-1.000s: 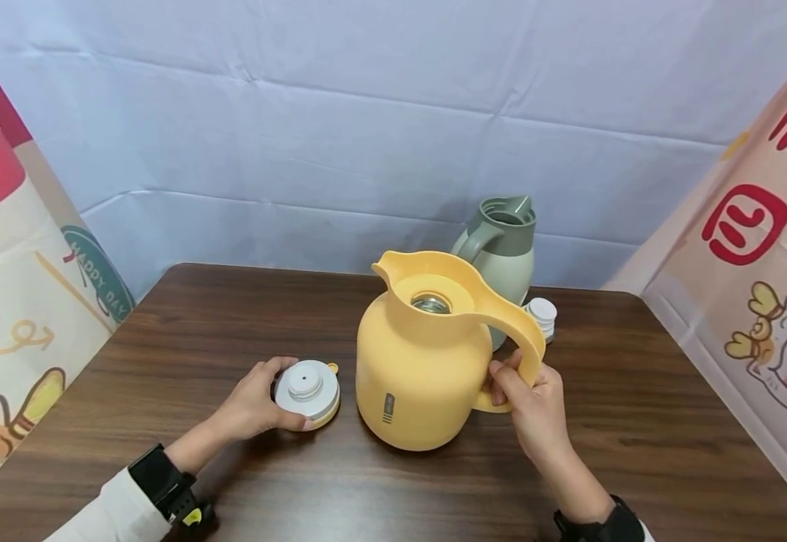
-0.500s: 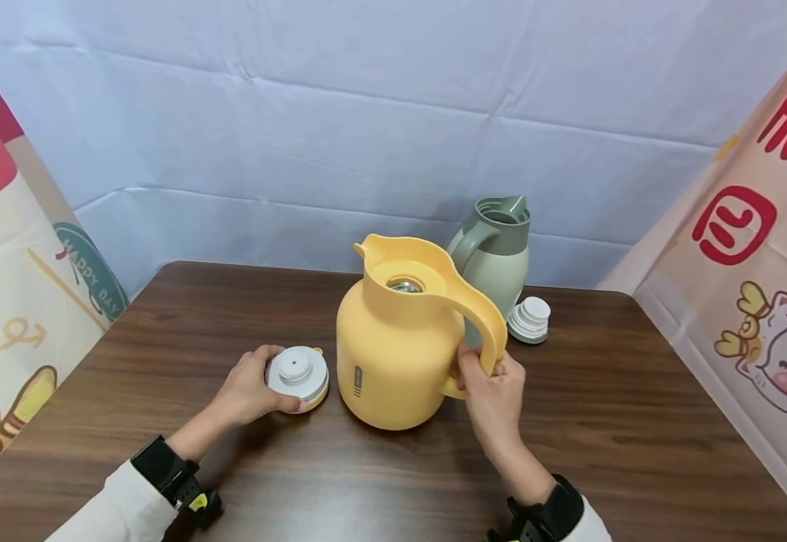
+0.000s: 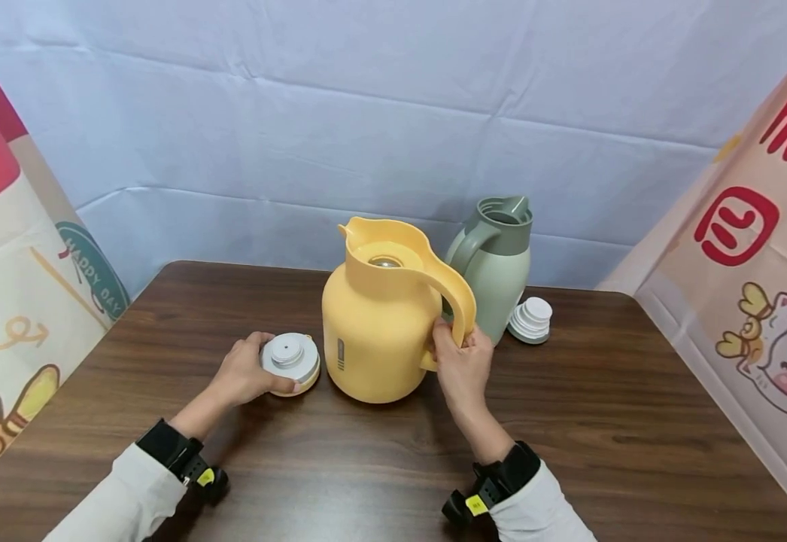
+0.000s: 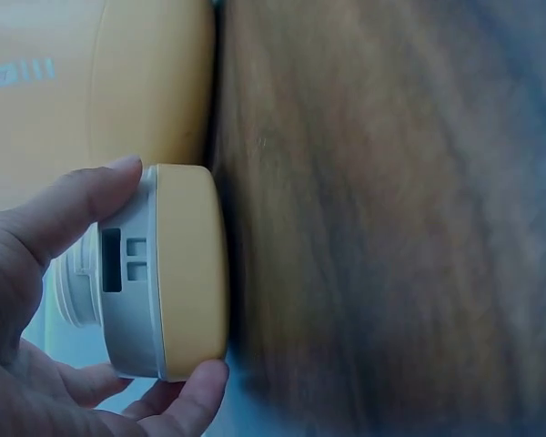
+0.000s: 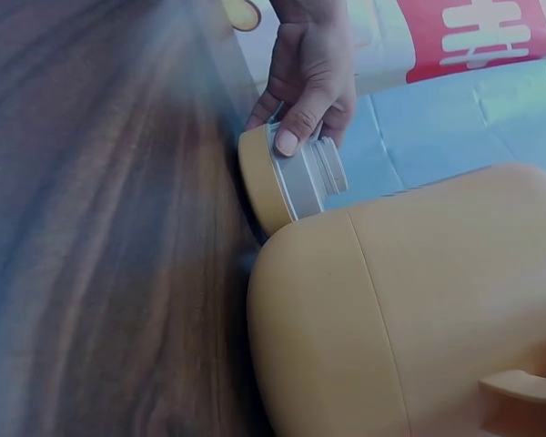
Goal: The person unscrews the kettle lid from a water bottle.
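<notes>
A yellow thermos jug [image 3: 380, 331] stands upright and lidless on the wooden table, its spout to the left and its handle to the right. My right hand [image 3: 463, 367] grips the lower part of that handle. Just left of the jug lies its round lid [image 3: 290, 357], upside down, with the white stopper upward and the yellow top against the table. My left hand [image 3: 244, 372] holds the lid between thumb and fingers. In the left wrist view the thumb is on the lid's grey rim [image 4: 132, 300] and the fingertips are at the opposite side.
Behind the jug, to the right, stands a green thermos jug [image 3: 495, 275] without a lid. Its white stopper lid [image 3: 530, 320] lies upside down beside it. A pale cloth [image 3: 299, 150] hangs beyond the table's [image 3: 624, 452] far edge; printed banners hang at both sides.
The yellow jug, held by the right hand, has moved left and away from me across the table. The left hand and lid have shifted slightly the same way.
</notes>
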Demonstrator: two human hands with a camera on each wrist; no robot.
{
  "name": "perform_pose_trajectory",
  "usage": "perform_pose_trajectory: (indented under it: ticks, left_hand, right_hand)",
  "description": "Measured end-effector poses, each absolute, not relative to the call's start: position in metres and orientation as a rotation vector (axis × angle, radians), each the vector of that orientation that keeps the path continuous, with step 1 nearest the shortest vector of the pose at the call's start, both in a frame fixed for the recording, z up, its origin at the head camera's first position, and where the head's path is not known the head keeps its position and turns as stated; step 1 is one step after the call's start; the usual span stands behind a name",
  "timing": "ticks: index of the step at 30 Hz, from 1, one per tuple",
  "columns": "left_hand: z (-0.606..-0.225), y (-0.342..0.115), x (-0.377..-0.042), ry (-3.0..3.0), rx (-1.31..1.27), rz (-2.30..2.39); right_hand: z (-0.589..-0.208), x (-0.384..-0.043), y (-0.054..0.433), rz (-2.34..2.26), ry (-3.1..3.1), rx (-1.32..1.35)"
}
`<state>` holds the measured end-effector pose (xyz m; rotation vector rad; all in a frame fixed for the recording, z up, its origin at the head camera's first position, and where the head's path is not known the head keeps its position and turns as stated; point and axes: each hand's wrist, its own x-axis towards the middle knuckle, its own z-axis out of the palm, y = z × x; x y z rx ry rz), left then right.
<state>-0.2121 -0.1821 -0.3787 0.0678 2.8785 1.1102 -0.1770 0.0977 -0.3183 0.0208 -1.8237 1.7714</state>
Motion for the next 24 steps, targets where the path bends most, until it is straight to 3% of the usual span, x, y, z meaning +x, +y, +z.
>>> perform_pose_trajectory:
  ticks: [24]
  left_hand:
    - [-0.382,-0.187,-0.249,2.887,-0.1,1.161]
  right_hand:
    - [-0.347,-0.251,0.062,1.675,-1.732,-0.058]
